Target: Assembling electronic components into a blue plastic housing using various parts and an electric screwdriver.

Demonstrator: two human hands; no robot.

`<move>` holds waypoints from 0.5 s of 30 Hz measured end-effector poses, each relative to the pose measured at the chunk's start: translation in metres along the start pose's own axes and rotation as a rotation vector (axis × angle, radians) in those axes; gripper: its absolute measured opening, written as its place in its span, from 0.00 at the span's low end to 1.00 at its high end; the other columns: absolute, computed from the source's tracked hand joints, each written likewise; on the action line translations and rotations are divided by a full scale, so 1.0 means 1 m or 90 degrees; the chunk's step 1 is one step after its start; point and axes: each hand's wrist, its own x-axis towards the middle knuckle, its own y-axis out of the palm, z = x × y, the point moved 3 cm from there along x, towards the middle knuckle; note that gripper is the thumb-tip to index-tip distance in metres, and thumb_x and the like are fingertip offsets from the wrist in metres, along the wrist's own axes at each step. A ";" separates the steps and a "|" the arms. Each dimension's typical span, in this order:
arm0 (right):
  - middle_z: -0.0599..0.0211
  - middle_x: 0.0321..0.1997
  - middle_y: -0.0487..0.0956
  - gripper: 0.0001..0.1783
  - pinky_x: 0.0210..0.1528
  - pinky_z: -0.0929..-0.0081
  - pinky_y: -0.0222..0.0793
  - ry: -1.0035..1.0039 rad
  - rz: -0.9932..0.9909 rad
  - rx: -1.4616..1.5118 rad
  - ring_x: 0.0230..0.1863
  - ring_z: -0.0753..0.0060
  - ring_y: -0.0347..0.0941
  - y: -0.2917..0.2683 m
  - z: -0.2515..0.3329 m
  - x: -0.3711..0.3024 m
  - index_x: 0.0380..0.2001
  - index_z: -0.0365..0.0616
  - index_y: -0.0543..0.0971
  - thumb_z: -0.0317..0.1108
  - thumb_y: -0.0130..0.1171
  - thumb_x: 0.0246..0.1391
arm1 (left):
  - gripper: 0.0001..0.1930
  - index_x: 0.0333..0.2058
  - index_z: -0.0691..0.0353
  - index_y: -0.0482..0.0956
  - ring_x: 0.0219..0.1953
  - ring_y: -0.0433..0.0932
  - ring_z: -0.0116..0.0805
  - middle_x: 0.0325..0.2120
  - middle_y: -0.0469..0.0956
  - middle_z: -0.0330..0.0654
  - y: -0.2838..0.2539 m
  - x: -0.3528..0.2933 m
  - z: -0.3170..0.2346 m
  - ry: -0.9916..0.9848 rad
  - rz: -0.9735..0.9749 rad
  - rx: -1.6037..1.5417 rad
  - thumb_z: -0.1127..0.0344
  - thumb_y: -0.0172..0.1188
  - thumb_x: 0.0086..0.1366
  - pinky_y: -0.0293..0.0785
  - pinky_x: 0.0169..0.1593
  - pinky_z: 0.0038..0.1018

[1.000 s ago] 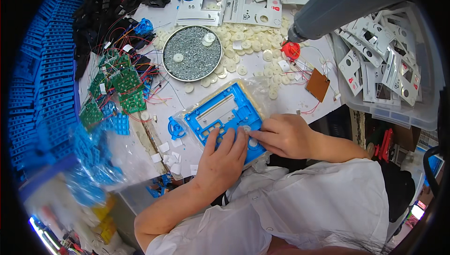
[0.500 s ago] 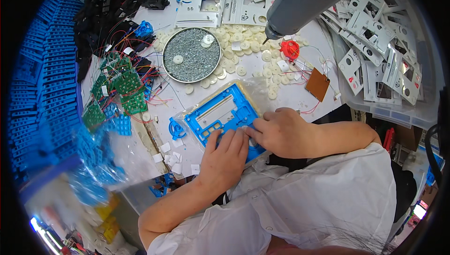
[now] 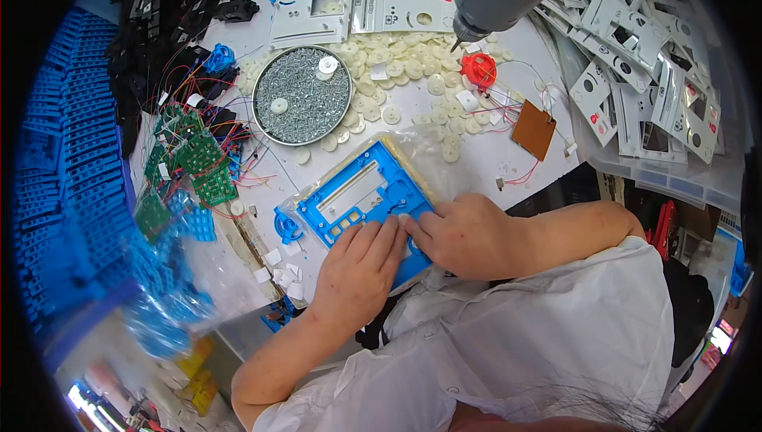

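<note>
Blue housing [image 3: 373, 211] is lying on the surface [image 3: 476, 168]. Left hand [image 3: 353, 273] and right hand [image 3: 468, 237] are working over it, fingers bent close together; whether they're gripping anything is indiscernible. Round dish [image 3: 298, 144] is holding silvery screws [image 3: 309, 113], white discs [image 3: 279, 106]; clear bin [image 3: 675, 182] at right is holding white panels [image 3: 589, 98].

Bright pic, fairly even light on the white tabletop [image 3: 480, 166], shadows soft, and it's going dark below the table's R edge. Blue casing [image 3: 394, 194] in decent focus; clear plastic bag [image 3: 171, 297] at lower L catching glare, contents blurry. Blown-out strip [image 3: 91, 410], btm L; small bright spot [image 3: 721, 340], btm R. White shirt [image 3: 556, 329] v. bright, folds readable. Fisheye's bending stacked blue parts [image 3: 79, 154] at L rim, corners blk.
</note>
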 end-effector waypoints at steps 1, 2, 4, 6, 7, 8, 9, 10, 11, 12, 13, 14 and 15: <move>0.64 0.29 0.79 0.24 0.22 0.73 0.69 0.003 0.007 -0.005 0.26 0.70 0.77 0.001 0.002 -0.001 0.49 0.25 0.81 0.31 0.60 0.51 | 0.22 0.53 0.69 0.81 0.52 0.78 0.44 0.56 0.77 0.48 -0.002 0.001 0.001 0.014 0.015 0.022 0.71 0.62 0.57 0.74 0.57 0.41; 0.64 0.30 0.79 0.25 0.22 0.73 0.69 0.007 0.013 -0.009 0.26 0.71 0.77 0.002 0.004 -0.001 0.50 0.24 0.81 0.32 0.60 0.51 | 0.22 0.53 0.68 0.81 0.53 0.78 0.42 0.56 0.77 0.47 -0.005 0.003 0.002 0.028 0.031 0.044 0.70 0.61 0.58 0.73 0.57 0.40; 0.63 0.30 0.80 0.26 0.23 0.73 0.70 0.026 0.029 -0.006 0.26 0.71 0.78 0.004 0.006 -0.001 0.52 0.24 0.80 0.32 0.59 0.52 | 0.21 0.53 0.67 0.81 0.54 0.77 0.40 0.57 0.77 0.45 -0.009 0.006 0.005 0.057 0.062 0.081 0.69 0.59 0.60 0.72 0.57 0.37; 0.63 0.31 0.80 0.27 0.24 0.73 0.71 0.040 0.048 -0.003 0.27 0.70 0.79 0.005 0.008 -0.001 0.53 0.23 0.79 0.32 0.59 0.52 | 0.22 0.54 0.66 0.81 0.55 0.76 0.38 0.58 0.77 0.44 -0.011 0.007 0.009 0.088 0.094 0.112 0.67 0.57 0.62 0.71 0.57 0.35; 0.62 0.32 0.81 0.28 0.25 0.72 0.72 0.045 0.058 -0.001 0.28 0.70 0.79 0.005 0.010 -0.001 0.54 0.22 0.78 0.32 0.58 0.53 | 0.22 0.54 0.65 0.81 0.55 0.76 0.38 0.59 0.76 0.44 -0.014 0.009 0.012 0.107 0.110 0.124 0.66 0.57 0.62 0.71 0.57 0.35; 0.61 0.32 0.81 0.29 0.25 0.72 0.73 0.050 0.069 0.001 0.28 0.69 0.80 0.005 0.011 -0.002 0.56 0.22 0.77 0.31 0.58 0.53 | 0.23 0.55 0.65 0.81 0.55 0.75 0.37 0.59 0.76 0.44 -0.016 0.010 0.014 0.127 0.126 0.135 0.65 0.56 0.62 0.71 0.57 0.35; 0.64 0.31 0.80 0.29 0.23 0.72 0.73 0.057 0.061 0.000 0.27 0.70 0.79 0.006 0.011 -0.002 0.55 0.23 0.78 0.33 0.59 0.53 | 0.23 0.55 0.65 0.81 0.55 0.75 0.37 0.60 0.76 0.43 -0.017 0.011 0.016 0.146 0.142 0.147 0.65 0.56 0.63 0.71 0.56 0.35; 0.66 0.29 0.79 0.29 0.22 0.72 0.72 0.065 0.052 -0.002 0.26 0.72 0.79 0.009 0.011 -0.002 0.55 0.25 0.79 0.34 0.60 0.53 | 0.23 0.56 0.65 0.81 0.55 0.75 0.36 0.60 0.75 0.43 -0.019 0.012 0.017 0.158 0.157 0.151 0.64 0.56 0.63 0.71 0.56 0.35; 0.69 0.28 0.77 0.29 0.20 0.72 0.72 0.073 0.044 -0.003 0.25 0.73 0.78 0.010 0.011 -0.003 0.55 0.27 0.80 0.36 0.61 0.53 | 0.23 0.56 0.64 0.81 0.55 0.74 0.36 0.60 0.75 0.43 -0.020 0.013 0.018 0.170 0.172 0.155 0.64 0.56 0.63 0.71 0.56 0.35; 0.69 0.27 0.78 0.29 0.19 0.72 0.71 0.085 0.051 0.004 0.24 0.72 0.78 0.011 0.012 -0.003 0.55 0.26 0.79 0.37 0.62 0.55 | 0.23 0.56 0.64 0.81 0.55 0.74 0.36 0.61 0.75 0.43 -0.020 0.013 0.019 0.183 0.186 0.159 0.64 0.56 0.63 0.71 0.56 0.35; 0.69 0.25 0.78 0.29 0.19 0.71 0.71 0.097 0.058 0.010 0.23 0.72 0.77 0.012 0.015 -0.004 0.56 0.26 0.78 0.38 0.62 0.56 | 0.23 0.56 0.64 0.81 0.56 0.74 0.36 0.61 0.75 0.43 -0.021 0.014 0.020 0.189 0.193 0.160 0.64 0.56 0.63 0.71 0.56 0.35; 0.69 0.24 0.78 0.30 0.18 0.71 0.70 0.110 0.064 0.016 0.21 0.71 0.77 0.013 0.017 -0.004 0.56 0.25 0.78 0.39 0.62 0.57 | 0.23 0.56 0.64 0.81 0.56 0.74 0.35 0.61 0.75 0.43 -0.022 0.014 0.020 0.195 0.200 0.161 0.63 0.56 0.63 0.71 0.56 0.35; 0.68 0.23 0.79 0.30 0.18 0.70 0.71 0.119 0.080 0.036 0.21 0.70 0.78 0.012 0.018 -0.004 0.57 0.22 0.76 0.36 0.60 0.57 | 0.23 0.56 0.64 0.81 0.56 0.73 0.35 0.61 0.75 0.43 -0.022 0.015 0.021 0.202 0.205 0.162 0.63 0.56 0.63 0.71 0.57 0.34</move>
